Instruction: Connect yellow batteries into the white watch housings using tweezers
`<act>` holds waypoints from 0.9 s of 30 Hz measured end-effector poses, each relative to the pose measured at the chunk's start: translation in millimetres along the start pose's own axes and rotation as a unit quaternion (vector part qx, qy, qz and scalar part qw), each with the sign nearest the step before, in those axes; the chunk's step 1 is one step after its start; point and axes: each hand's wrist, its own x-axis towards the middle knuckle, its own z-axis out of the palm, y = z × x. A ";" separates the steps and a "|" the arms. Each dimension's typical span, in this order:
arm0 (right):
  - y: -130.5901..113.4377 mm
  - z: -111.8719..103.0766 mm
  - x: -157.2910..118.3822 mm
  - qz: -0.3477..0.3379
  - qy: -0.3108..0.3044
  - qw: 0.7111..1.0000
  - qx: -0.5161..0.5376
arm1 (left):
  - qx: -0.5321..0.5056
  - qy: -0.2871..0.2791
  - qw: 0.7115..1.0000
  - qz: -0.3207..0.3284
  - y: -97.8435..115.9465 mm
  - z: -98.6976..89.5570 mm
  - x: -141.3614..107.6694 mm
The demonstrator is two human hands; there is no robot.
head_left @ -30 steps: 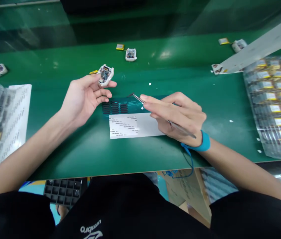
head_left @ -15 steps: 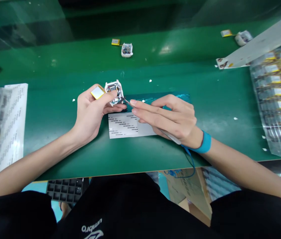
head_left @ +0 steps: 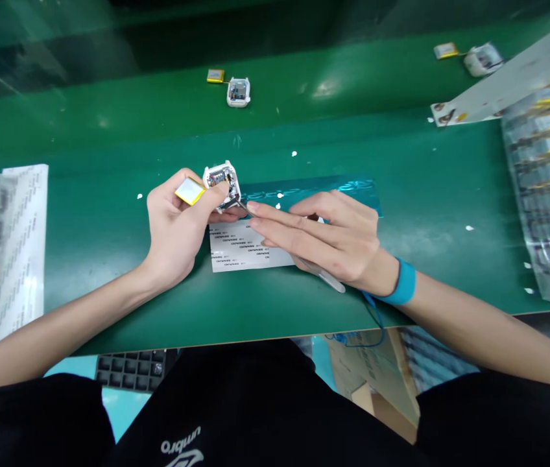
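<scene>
On the green worktop (head_left: 109,259), your left hand (head_left: 178,227) has drawn in from its raised reach a second ago and now grips the small white housing (head_left: 222,185) with its yellow battery (head_left: 189,191) above the printed label sheet (head_left: 243,245). Your right hand (head_left: 338,237), wrist-strapped, pinches the tweezers (head_left: 321,277), whose tip has closed from the black pad strip to the housing's edge. Placement looks under way. Both wrists rest low, fingers extended toward centre.

Held in left hand (head_left: 178,227): small open casing (head_left: 222,183), flat battery (head_left: 190,191) just left. Tweezers (head_left: 304,259) in right hand (head_left: 338,237), tips seemingly touching casing. Printed sheet (head_left: 246,250) beneath, on table (head_left: 109,214).
</scene>
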 end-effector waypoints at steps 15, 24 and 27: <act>-7.6 -2.8 8.6 -0.108 0.005 0.987 -0.120 | 0.009 0.012 1.000 -0.018 -2.2 1.4 -0.5; -6.8 -2.2 4.7 -0.072 -0.006 0.994 -0.084 | 0.028 0.016 0.999 0.020 -5.3 1.5 -2.6; -7.2 -1.2 3.9 -0.049 -0.002 0.997 -0.057 | 0.034 0.014 0.999 0.032 -6.6 1.9 -2.9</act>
